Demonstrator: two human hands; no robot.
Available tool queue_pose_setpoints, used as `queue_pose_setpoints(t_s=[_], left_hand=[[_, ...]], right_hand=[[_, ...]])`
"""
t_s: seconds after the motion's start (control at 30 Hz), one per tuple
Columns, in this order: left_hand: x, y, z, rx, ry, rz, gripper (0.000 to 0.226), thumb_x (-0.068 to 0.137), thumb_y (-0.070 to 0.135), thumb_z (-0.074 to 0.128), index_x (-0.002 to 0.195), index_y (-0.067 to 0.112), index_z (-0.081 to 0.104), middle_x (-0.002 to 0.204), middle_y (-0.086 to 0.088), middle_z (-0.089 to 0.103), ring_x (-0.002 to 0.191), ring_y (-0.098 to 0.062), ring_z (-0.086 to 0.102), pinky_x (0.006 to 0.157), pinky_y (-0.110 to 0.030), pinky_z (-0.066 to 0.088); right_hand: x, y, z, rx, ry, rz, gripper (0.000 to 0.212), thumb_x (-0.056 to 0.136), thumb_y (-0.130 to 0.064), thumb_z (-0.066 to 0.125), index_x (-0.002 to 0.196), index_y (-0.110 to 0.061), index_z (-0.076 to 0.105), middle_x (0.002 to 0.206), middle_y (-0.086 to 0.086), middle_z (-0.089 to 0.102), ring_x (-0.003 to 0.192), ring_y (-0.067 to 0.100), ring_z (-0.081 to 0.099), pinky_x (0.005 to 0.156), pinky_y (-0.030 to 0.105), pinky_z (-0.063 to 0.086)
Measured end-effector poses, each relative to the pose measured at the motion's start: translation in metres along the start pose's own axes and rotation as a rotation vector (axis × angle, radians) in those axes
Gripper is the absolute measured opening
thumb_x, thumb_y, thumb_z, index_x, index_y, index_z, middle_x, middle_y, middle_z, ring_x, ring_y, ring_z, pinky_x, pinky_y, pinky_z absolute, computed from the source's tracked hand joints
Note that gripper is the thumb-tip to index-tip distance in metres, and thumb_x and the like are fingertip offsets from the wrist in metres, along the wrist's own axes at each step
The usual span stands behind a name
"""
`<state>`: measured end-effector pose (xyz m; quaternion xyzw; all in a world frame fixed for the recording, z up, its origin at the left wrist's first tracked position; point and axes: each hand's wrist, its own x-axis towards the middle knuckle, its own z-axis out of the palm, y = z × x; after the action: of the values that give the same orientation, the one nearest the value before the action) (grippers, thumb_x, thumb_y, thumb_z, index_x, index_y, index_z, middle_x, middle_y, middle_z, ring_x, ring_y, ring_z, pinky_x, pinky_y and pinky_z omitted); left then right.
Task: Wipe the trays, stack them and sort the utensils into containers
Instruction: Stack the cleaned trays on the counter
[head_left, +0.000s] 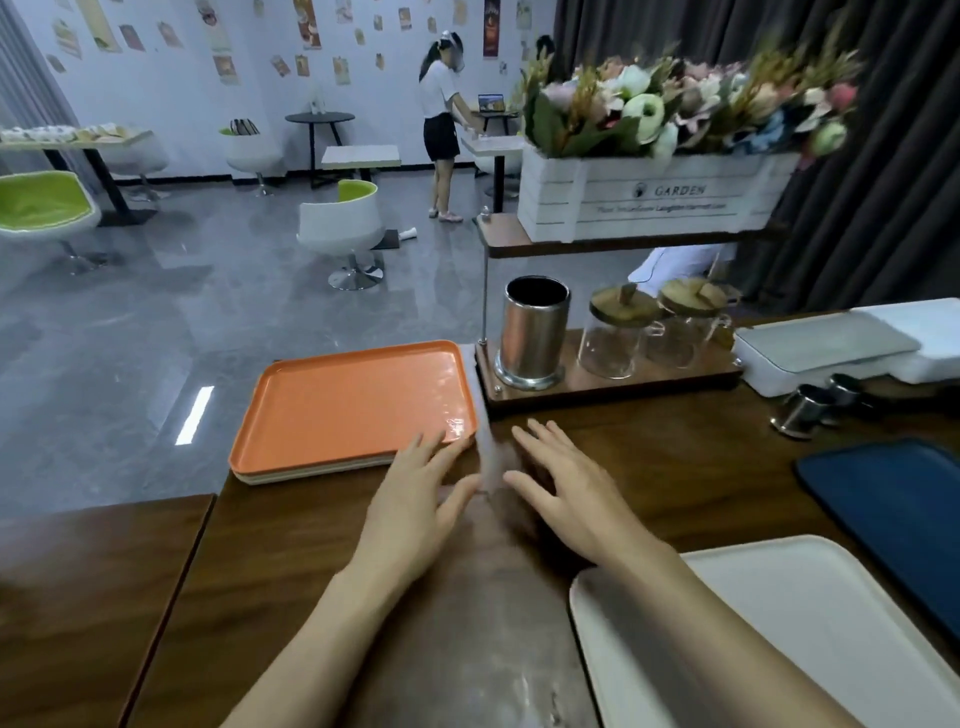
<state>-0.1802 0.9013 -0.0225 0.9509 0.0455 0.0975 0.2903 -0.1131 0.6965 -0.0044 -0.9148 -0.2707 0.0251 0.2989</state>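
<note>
An orange tray (353, 400) lies on top of a short stack of pale trays at the table's far left edge. My left hand (415, 499) hovers with straight, spread fingers just off that tray's near right corner. Beside it, my right hand (561, 488) is also spread flat above the wooden table (675, 467). Between the two hands runs a pale blurred streak (488, 452); what it is cannot be made out. A white tray (779, 623) lies at the near right and a dark blue tray (893, 509) further right. A steel cylinder container (535, 332) stands behind on a wooden base.
Two lidded glass jars (618, 338) stand next to the steel container. Above them a shelf carries a white flower box (649, 197). A white appliance (831, 348) and small metal cups (805, 410) sit at the far right. A person stands in the background among chairs and tables.
</note>
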Motion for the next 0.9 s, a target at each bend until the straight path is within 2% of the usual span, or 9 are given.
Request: queue_pose_setpoints(t_s=[0.2,0.33,0.47,0.53,0.73,0.9], left_hand=[[-0.052,0.093,0.055,-0.120,-0.082,0.023,0.058,0.099,0.056,0.051,0.154,0.043,0.036,0.166,0.015,0.023,0.156,-0.007,0.008,0.122,-0.031,0.018],[-0.087,0.136,0.087,-0.129,-0.067,-0.010,0.059,0.098,0.057,0.053,0.153,0.047,0.035,0.166,0.016,0.023,0.156,-0.005,0.006,0.127,-0.041,0.019],[-0.124,0.159,0.111,0.018,-0.129,0.031,0.077,0.090,0.076,0.037,0.158,0.041,0.028,0.168,0.010,0.015,0.157,-0.013,0.003,0.128,-0.035,0.006],[-0.140,0.168,0.121,0.100,-0.162,0.043,0.086,0.085,0.082,0.029,0.159,0.038,0.026,0.170,0.003,0.014,0.158,-0.018,0.004,0.128,-0.038,0.004],[-0.162,0.181,0.134,0.319,-0.198,-0.027,0.087,0.088,0.084,0.038,0.161,0.041,0.019,0.171,0.005,0.010,0.158,-0.022,0.005,0.127,-0.043,0.001],[-0.149,0.177,0.135,0.363,-0.221,-0.072,0.093,0.085,0.089,0.035,0.162,0.039,0.018,0.171,0.006,0.007,0.158,-0.021,0.003,0.128,-0.043,0.000]], right_hand=[[-0.084,0.054,-0.041,0.022,-0.020,0.033,0.069,0.097,-0.058,0.051,0.157,-0.037,0.026,0.163,-0.021,0.016,0.150,-0.004,0.002,0.119,0.026,0.019],[-0.132,0.084,-0.069,0.066,-0.062,0.039,0.070,0.096,-0.061,0.049,0.157,-0.038,0.024,0.164,-0.021,0.015,0.150,-0.005,0.000,0.120,0.028,0.020],[-0.177,0.114,-0.090,0.048,-0.120,0.026,0.069,0.096,-0.062,0.047,0.157,-0.040,0.022,0.164,-0.021,0.012,0.150,-0.005,-0.002,0.115,0.022,0.015],[-0.196,0.127,-0.096,0.039,-0.155,0.031,0.070,0.096,-0.064,0.045,0.157,-0.041,0.020,0.164,-0.022,0.010,0.150,-0.005,-0.003,0.118,0.024,0.013],[-0.230,0.148,-0.111,0.013,-0.235,0.045,0.070,0.098,-0.064,0.042,0.158,-0.042,0.014,0.165,-0.020,0.005,0.151,-0.002,-0.004,0.118,0.022,0.001],[-0.232,0.159,-0.115,-0.054,-0.211,0.020,0.071,0.097,-0.065,0.039,0.159,-0.038,0.016,0.167,-0.012,0.007,0.153,0.005,-0.003,0.118,0.024,-0.004]])
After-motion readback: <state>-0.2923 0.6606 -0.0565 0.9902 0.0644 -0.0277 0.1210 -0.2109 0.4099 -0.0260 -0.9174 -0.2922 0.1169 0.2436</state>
